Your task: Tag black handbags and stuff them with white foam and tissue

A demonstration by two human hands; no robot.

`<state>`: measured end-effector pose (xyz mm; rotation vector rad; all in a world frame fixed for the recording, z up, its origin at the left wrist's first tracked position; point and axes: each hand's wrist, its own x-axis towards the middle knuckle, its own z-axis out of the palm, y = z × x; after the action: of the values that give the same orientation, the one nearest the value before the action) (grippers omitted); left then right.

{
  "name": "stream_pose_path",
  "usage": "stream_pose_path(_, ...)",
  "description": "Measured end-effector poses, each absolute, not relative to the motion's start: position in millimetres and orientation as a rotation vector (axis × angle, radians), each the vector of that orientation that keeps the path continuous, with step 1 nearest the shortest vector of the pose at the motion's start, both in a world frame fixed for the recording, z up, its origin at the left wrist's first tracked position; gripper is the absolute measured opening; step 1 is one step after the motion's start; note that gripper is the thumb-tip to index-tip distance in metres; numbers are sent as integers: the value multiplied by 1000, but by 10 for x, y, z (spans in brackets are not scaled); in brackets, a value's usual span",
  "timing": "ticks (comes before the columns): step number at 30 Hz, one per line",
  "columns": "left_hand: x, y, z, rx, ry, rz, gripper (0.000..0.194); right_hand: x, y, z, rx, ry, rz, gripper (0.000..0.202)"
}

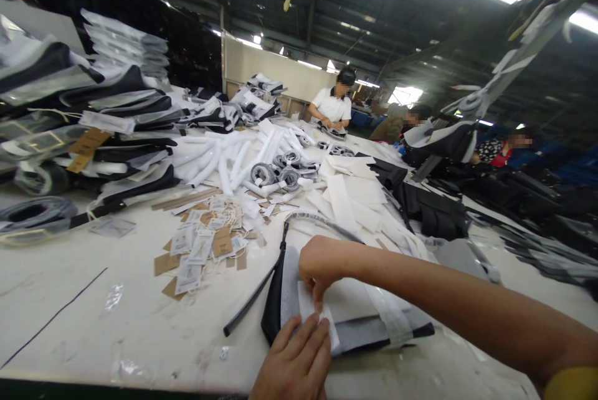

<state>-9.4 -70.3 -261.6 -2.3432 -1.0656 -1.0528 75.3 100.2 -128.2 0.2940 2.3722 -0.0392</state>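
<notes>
A black bag (pixel 273 306) with a grey and white panel lies flat near the table's front edge, its strap (pixel 247 305) running out to the left. My left hand (pixel 294 359) presses flat on the bag's lower edge, fingertips on a small white paper slip (pixel 306 308). My right hand (pixel 322 266) reaches in from the right and pinches the same slip between thumb and fingers. A clear tape strip (pixel 390 319) crosses the bag's white panel.
Loose paper tags and brown cards (pixel 200 247) lie scattered left of the bag. White foam tubes (pixel 233 160) and coiled straps (pixel 280 174) fill the middle. Stacked bagged goods (pixel 93 113) rise at left. Black bags (pixel 434 210) lie right. Other people (pixel 334 104) work at the far end.
</notes>
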Motion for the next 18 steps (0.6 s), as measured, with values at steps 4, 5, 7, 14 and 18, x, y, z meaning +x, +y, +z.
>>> stream_pose_path(4,-81,-665,-2669,-2312,-1043,-1093,30,712,1065,-1333,279,2379,-37,37)
stream_pose_path(5,-67,-656,-2689,-2288,-1035,-1134,28,705,1085,-1344,281,2373,-17,41)
stream_pose_path(7,-33,-639,-2731,-2235,-1038,-1221,27,701,1135,-1367,303,2341,17,48)
stream_pose_path(14,10,-626,-2782,-2184,-1057,-1282,27,762,1459,-1527,614,2381,-194,50)
stream_pose_path(18,-89,-624,-2689,-2224,-979,-1113,31,830,1689,-1619,725,2422,-327,44)
